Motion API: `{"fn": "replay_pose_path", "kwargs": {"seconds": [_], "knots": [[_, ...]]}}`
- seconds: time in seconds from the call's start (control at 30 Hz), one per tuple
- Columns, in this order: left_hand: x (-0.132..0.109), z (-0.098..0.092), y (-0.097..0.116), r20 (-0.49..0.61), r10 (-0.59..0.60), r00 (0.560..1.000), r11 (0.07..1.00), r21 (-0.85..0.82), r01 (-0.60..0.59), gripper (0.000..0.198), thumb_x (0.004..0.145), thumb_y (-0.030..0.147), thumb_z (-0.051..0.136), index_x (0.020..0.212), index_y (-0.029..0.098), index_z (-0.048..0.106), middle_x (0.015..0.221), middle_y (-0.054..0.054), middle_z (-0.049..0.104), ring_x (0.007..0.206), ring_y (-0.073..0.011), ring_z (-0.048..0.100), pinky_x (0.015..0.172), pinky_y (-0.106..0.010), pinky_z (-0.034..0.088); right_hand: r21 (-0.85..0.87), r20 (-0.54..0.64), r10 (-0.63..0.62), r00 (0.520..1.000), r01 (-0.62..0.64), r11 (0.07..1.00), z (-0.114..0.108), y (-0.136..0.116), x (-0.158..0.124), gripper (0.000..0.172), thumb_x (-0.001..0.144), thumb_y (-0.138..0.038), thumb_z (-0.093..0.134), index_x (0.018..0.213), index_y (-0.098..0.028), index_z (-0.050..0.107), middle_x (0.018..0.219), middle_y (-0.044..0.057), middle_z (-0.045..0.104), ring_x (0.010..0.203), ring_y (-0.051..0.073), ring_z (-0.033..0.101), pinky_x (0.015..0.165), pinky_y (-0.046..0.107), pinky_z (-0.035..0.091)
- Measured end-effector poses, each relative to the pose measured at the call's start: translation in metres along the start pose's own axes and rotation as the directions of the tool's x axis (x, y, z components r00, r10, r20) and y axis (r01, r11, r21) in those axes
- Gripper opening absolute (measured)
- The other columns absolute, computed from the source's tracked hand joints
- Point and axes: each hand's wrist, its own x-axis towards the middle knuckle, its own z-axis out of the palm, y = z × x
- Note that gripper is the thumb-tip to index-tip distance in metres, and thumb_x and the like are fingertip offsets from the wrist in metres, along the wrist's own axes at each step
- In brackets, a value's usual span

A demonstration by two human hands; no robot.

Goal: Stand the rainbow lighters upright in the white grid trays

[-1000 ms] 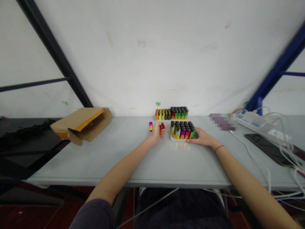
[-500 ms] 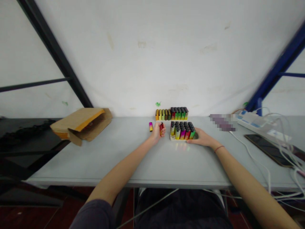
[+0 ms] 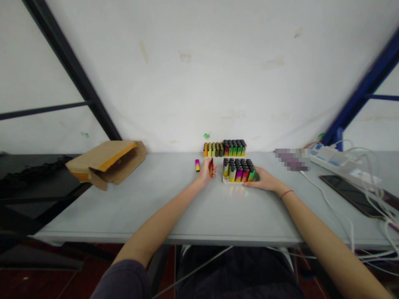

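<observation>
My left hand (image 3: 205, 172) is closed around a red lighter (image 3: 211, 167), held roughly upright just left of a tray (image 3: 226, 180). That low, pale tray is packed with upright lighters (image 3: 239, 171) in yellow, purple, red and green, with black tops. My right hand (image 3: 262, 179) grips the tray's right end, thumb at the front and fingers partly hidden behind it. One purple-and-yellow lighter (image 3: 197, 165) lies on the table left of my left hand. Behind, against the wall, stands a block of black-topped lighters (image 3: 235, 148) beside a row of yellow to dark green ones (image 3: 213, 150).
An opened cardboard box (image 3: 106, 160) lies on the left of the grey table (image 3: 149, 207). At the right are a power strip (image 3: 339, 164), a black phone (image 3: 350, 195) and tangled white cables (image 3: 374, 193). A white wall (image 3: 193, 83) closes off the back.
The red lighter in my left hand has turned slightly within the fingers. My right hand and the tray stay where they were.
</observation>
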Motion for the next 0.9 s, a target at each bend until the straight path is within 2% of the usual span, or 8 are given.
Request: {"fn": "replay_pose_path", "kwargs": {"seconds": [0.17, 0.23, 0.33, 0.43, 0.57, 0.73, 0.9], "knots": [[0.004, -0.004, -0.008, -0.024, 0.239, 0.971, 0.942, 0.25, -0.226, 0.018, 0.094, 0.037, 0.06, 0.093, 0.024, 0.048, 0.075, 0.006, 0.055, 0.062, -0.0105, 0.056, 0.057, -0.021, 0.049, 0.001, 0.032, 0.002, 0.999, -0.002, 1.0, -0.002, -0.001, 0.0, 0.07, 0.072, -0.065, 0.082, 0.125, -0.021, 0.071, 0.132, 0.015, 0.073, 0.122, 0.043, 0.067, 0.112, 0.062, 0.049], [0.005, -0.007, -0.008, -0.021, 0.37, 0.929, 0.863, 0.378, -0.335, 0.016, 0.095, 0.037, 0.062, 0.093, 0.023, 0.054, 0.085, 0.002, 0.061, 0.077, -0.0129, 0.062, 0.07, -0.026, 0.055, -0.001, 0.033, 0.004, 0.999, -0.004, 1.0, -0.002, -0.001, 0.0, 0.07, 0.071, -0.065, 0.082, 0.125, -0.021, 0.071, 0.132, 0.015, 0.073, 0.123, 0.043, 0.067, 0.112, 0.062, 0.05], [0.007, -0.012, -0.006, 0.094, 0.519, 0.849, 0.712, 0.501, -0.491, 0.018, 0.09, 0.037, 0.071, 0.096, 0.021, 0.065, 0.1, -0.005, 0.069, 0.094, -0.0176, 0.065, 0.085, -0.03, 0.056, 0.006, 0.038, -0.004, 0.999, 0.004, 1.0, -0.002, -0.001, 0.001, 0.069, 0.072, -0.065, 0.082, 0.124, -0.021, 0.071, 0.13, 0.014, 0.074, 0.121, 0.042, 0.067, 0.11, 0.06, 0.051], [0.008, -0.015, -0.007, 0.229, 0.513, 0.827, 0.676, 0.486, -0.554, 0.029, 0.085, 0.043, 0.076, 0.099, 0.018, 0.071, 0.105, -0.009, 0.073, 0.095, -0.0201, 0.068, 0.083, -0.031, 0.058, 0.013, 0.028, -0.02, 0.999, 0.02, 1.0, -0.002, -0.002, 0.0, 0.066, 0.072, -0.064, 0.082, 0.122, -0.022, 0.072, 0.126, 0.013, 0.076, 0.119, 0.041, 0.069, 0.109, 0.06, 0.053], [0.009, -0.015, -0.014, 0.324, 0.474, 0.819, 0.677, 0.46, -0.574, 0.042, 0.08, 0.051, 0.08, 0.102, 0.016, 0.075, 0.106, -0.011, 0.077, 0.095, -0.022, 0.073, 0.083, -0.032, 0.061, 0.009, 0.007, -0.01, 1.0, 0.01, 1.0, -0.002, -0.002, 0.0, 0.066, 0.07, -0.064, 0.083, 0.12, -0.022, 0.073, 0.123, 0.013, 0.077, 0.116, 0.041, 0.07, 0.106, 0.06, 0.054], [0.006, -0.015, -0.02, 0.392, 0.418, 0.819, 0.619, 0.537, -0.573, 0.045, 0.08, 0.054, 0.081, 0.104, 0.016, 0.077, 0.107, -0.01, 0.079, 0.089, -0.0225, 0.076, 0.087, -0.037, 0.063, 0.018, 0.005, -0.003, 1.0, 0.003, 1.0, -0.002, -0.002, 0.0, 0.067, 0.069, -0.064, 0.085, 0.119, -0.022, 0.073, 0.122, 0.013, 0.078, 0.115, 0.041, 0.071, 0.105, 0.059, 0.055], [-0.001, -0.013, -0.018, 0.388, 0.418, 0.822, 0.574, 0.588, -0.569, 0.033, 0.082, 0.044, 0.08, 0.101, 0.018, 0.077, 0.112, -0.01, 0.077, 0.089, -0.0209, 0.073, 0.081, -0.034, 0.063, 0.025, 0.023, -0.009, 1.0, 0.009, 1.0, -0.002, -0.004, 0.0, 0.065, 0.072, -0.061, 0.083, 0.122, -0.021, 0.071, 0.129, 0.013, 0.075, 0.12, 0.041, 0.068, 0.111, 0.059, 0.051]]}}
